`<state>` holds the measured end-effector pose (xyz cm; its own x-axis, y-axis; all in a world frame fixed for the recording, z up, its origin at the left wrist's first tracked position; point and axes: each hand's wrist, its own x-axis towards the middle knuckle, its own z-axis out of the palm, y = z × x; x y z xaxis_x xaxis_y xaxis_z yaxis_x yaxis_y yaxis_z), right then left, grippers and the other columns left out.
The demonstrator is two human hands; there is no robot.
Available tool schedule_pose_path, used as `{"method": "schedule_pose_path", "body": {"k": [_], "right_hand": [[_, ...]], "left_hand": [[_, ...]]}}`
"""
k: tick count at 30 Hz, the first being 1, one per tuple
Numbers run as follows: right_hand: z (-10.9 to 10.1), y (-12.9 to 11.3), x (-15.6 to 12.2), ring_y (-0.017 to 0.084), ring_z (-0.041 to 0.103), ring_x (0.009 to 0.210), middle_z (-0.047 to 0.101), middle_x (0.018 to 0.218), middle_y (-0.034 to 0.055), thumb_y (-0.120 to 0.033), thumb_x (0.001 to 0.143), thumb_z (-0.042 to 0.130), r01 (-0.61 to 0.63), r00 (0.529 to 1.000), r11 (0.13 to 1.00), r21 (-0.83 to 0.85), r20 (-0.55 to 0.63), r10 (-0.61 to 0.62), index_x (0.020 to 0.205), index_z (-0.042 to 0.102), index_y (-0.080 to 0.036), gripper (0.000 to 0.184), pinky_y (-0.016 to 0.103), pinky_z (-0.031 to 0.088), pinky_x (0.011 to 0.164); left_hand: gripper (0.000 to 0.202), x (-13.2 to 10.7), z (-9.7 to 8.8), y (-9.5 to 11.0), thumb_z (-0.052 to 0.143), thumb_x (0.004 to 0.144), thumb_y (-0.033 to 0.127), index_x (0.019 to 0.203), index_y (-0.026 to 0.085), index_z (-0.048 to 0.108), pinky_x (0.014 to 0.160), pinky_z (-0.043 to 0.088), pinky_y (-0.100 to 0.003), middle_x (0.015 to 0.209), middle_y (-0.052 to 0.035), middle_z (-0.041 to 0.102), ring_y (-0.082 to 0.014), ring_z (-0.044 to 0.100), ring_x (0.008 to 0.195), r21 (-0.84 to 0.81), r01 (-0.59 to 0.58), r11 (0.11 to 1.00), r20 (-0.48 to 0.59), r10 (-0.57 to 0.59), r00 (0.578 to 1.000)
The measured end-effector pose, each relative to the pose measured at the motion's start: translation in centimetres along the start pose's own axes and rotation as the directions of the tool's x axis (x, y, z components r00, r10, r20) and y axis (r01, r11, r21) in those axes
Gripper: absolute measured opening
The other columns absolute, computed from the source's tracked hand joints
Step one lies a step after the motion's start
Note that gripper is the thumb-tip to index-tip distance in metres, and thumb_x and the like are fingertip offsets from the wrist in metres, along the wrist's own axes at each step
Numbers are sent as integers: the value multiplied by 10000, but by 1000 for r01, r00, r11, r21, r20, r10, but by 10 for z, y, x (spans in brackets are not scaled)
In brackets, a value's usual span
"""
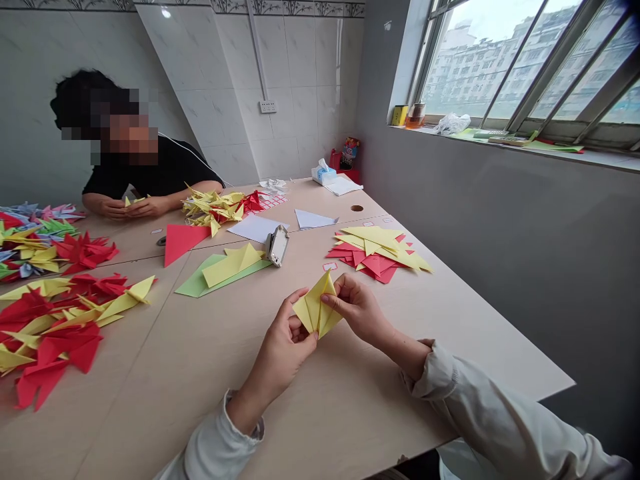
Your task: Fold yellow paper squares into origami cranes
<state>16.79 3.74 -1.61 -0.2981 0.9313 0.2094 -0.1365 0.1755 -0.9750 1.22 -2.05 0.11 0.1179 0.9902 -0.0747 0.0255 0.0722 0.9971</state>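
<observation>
Over the table (350, 407): left hand (281, 352) and right hand (359, 311) pinch the paper (314, 312), mid-fold. Next crease likely needs edges aligned.

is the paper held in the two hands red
No, the folded paper pinched between the left hand and the right hand is yellow.
</observation>
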Motion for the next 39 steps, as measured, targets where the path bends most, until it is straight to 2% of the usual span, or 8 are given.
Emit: {"method": "schedule_pose_path", "body": {"k": [4, 10, 18, 21, 23, 27, 32, 39], "right_hand": [[0, 1, 0, 99, 363, 540, 403, 608, -51, -340, 788, 633, 23, 998, 999, -45, -59, -26, 698, 405, -203, 280, 234, 280, 487], [2, 0, -1, 97, 363, 531, 399, 590, -55, -341, 756, 666, -7, 998, 999, 32, -69, 9, 683, 409, -203, 300, 234, 268, 486], [6, -3, -1, 118, 481, 613, 548, 684, -24, -366, 694, 718, -192, 977, 940, 281, -39, 211, 716, 492, -184, 292, 241, 340, 550], [4, -7, -1, 127, 504, 640, 573, 707, -6, -381, 689, 718, -210, 975, 951, 225, -24, 221, 731, 553, -165, 275, 249, 362, 572], [2, -9, -1, 120, 499, 618, 568, 683, -8, -390, 693, 715, -209, 978, 963, 172, 7, 211, 726, 565, -158, 278, 242, 355, 555], [0, -10, -3, 104, 493, 590, 563, 667, -13, -391, 685, 728, -297, 938, 951, 92, 214, 272, 728, 567, -146, 297, 223, 338, 528], [1, -11, -7, 103, 500, 604, 576, 689, -7, -418, 649, 752, -399, 836, 915, -54, 389, 387, 732, 604, -132, 333, 217, 346, 533], [-1, -13, -7, 102, 505, 590, 581, 676, -14, -415, 646, 748, -410, 797, 907, -99, 444, 409, 718, 593, -146, 319, 213, 347, 520]], "left_hand": [[728, -1, 0, 3, 624, 770, 248, 1389, 228, 240, 809, 453, -290, 773, -7, 698, -160, 650, 826, -106, 50, 993, 50, -45, 998], [908, 1, 0, 0, 737, 663, 278, 1415, 216, 231, 736, 485, -290, 672, 7, 704, -174, 660, 731, -53, 125, 991, -20, -127, 992], [797, -6, 7, -2, 644, 734, 224, 1426, 271, 251, 504, 364, -168, 450, 121, 454, -83, 464, 434, 426, -76, 901, -141, 149, 979], [861, -5, 4, -4, 657, 740, 250, 1447, 260, 167, 531, 407, -186, 523, 91, 544, -103, 528, 492, 324, -48, 945, -86, 80, 993], [878, -2, -2, -3, 663, 746, 280, 1449, 268, 138, 626, 468, -228, 737, 17, 662, -140, 616, 660, 166, -30, 986, -17, 34, 999], [471, 7, -16, 2, 600, 802, 336, 1242, 193, 509, 828, 462, -270, 1118, -90, 622, -201, 570, 1028, 57, -79, 995, -23, 81, 996], [205, 12, -27, 3, 577, 801, 295, 928, 160, 665, 734, 455, -235, 887, -45, 674, -172, 592, 835, 138, -77, 988, -51, 84, 995], [220, 11, -27, 1, 556, 801, 311, 764, 150, 702, 730, 455, -258, 736, -37, 665, -183, 583, 766, 130, -64, 989, -93, 77, 993]]}}
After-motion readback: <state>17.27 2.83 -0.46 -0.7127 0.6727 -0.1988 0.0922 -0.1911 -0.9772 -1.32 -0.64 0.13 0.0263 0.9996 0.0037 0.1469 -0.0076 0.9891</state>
